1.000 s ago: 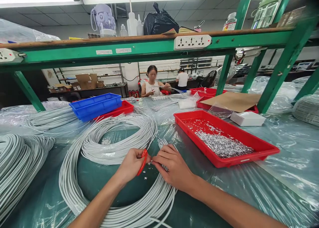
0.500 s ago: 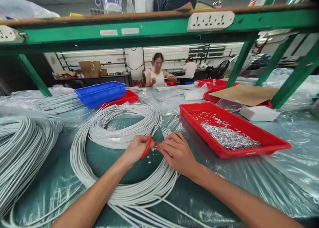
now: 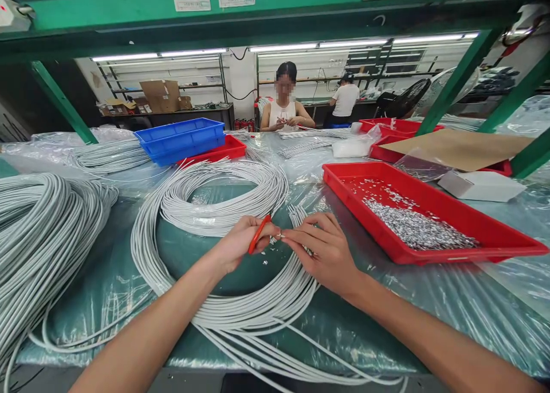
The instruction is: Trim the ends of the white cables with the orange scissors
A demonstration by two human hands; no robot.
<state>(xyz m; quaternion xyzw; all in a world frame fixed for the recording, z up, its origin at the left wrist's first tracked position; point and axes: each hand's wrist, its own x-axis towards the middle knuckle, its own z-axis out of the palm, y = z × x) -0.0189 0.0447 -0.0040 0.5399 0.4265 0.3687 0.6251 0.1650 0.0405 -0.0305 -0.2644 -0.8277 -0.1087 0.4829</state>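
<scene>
My left hand [image 3: 238, 243] is closed around the orange handle of what look like scissors [image 3: 258, 235]; the blades are mostly hidden. Its fingertips meet those of my right hand [image 3: 324, 252] at a tiny shiny piece [image 3: 280, 236], too small to name for certain. Thumb and forefinger of the right hand pinch that piece, while its other fingers arch over the cable ends [image 3: 296, 212]. Below both hands lies a large coil of white cable [image 3: 253, 307], with a second coil [image 3: 206, 218] behind it. A few tiny bits [image 3: 264, 262] lie on the table inside the coil.
A red tray [image 3: 365, 232] of small silvery parts stands at right, near a white box [image 3: 481, 185]. A thick cable bundle [image 3: 47, 238] fills the left. Behind are a blue bin [image 3: 180, 141] and a green shelf frame [image 3: 301, 15]. A co-worker [image 3: 286, 103] sits opposite.
The view has tipped downward and shifted left, so everything appears higher or further right. Both hands remain together at the tiny piece, which now shows more plainly between the fingertips.
</scene>
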